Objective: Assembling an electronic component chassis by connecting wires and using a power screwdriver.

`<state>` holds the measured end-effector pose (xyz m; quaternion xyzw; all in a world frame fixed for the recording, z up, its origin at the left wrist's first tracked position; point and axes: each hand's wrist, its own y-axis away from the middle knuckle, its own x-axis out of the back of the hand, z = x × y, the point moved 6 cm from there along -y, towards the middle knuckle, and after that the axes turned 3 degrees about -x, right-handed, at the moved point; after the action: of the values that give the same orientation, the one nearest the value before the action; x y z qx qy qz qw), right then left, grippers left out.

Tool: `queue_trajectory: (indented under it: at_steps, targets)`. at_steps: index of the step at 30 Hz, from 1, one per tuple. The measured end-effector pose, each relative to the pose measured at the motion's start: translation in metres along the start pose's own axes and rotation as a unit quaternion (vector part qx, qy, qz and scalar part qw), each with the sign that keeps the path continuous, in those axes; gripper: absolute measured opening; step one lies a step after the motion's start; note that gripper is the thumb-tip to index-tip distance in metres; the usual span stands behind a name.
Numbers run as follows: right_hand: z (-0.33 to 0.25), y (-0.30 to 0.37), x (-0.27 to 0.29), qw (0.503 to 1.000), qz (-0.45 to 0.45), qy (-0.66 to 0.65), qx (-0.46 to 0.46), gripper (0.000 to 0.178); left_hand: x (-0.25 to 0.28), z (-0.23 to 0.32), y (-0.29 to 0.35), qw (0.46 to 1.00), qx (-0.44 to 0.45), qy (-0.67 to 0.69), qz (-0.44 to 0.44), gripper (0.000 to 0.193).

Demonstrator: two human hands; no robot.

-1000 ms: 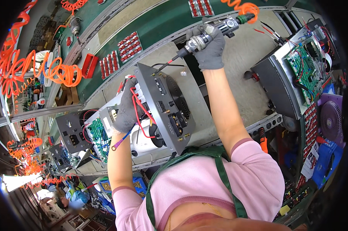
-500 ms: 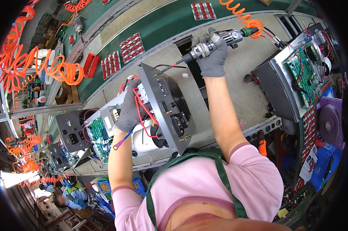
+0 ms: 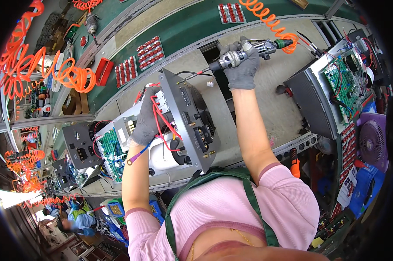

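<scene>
My right hand [image 3: 242,65], in a grey glove, is closed around a pneumatic screwdriver [image 3: 264,47]. The tool's long bit points left at the top edge of a dark grey panel [image 3: 185,115]. I cannot tell if the tip touches a screw. The panel stands upright on an electrical unit and bears a round fan grille, sockets and brass terminals. Behind it, my gloved left hand [image 3: 146,122] reaches in among red wires [image 3: 159,114], its fingers curled and partly hidden. A white cylinder [image 3: 164,156] lies below that hand. A blue-purple cable with a ring lug [image 3: 131,161] hangs by the left wrist.
An orange coiled hose [image 3: 288,39] runs up from the screwdriver. Another unit with a green circuit board [image 3: 346,80] stands at right; similar units [image 3: 81,145] stand at left. Panels of red parts [image 3: 150,53] and a red box [image 3: 103,71] lie across the bench. A small white connector [image 3: 210,84] lies near the panel.
The screwdriver and my right hand have shifted slightly right and down. Its bit now lies flatter near the panel's top edge. The panel has turned slightly; my left hand stays behind it.
</scene>
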<state>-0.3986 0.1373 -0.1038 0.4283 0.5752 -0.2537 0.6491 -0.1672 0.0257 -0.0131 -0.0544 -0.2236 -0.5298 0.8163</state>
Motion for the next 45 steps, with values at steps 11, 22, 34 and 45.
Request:
queue_trajectory:
  at_steps: [11,22,34,45]
  targets:
    - [0.001,-0.001,-0.007,1.0,0.013,0.019,-0.004,0.02,-0.001,-0.002,0.001,1.0,0.004,0.027,0.009,0.059]
    - [0.003,-0.006,0.007,1.0,0.022,0.007,-0.004,0.022,0.003,-0.01,-0.002,0.995,-0.084,-0.003,0.057,0.062]
    - [0.001,-0.006,0.002,0.999,-0.018,0.029,0.006,0.024,0.003,-0.022,-0.004,0.996,-0.007,0.092,-0.013,0.06]
    - [-0.004,-0.002,-0.002,0.998,0.015,0.055,0.035,0.025,0.002,-0.022,-0.009,0.998,-0.057,0.002,0.018,0.057]
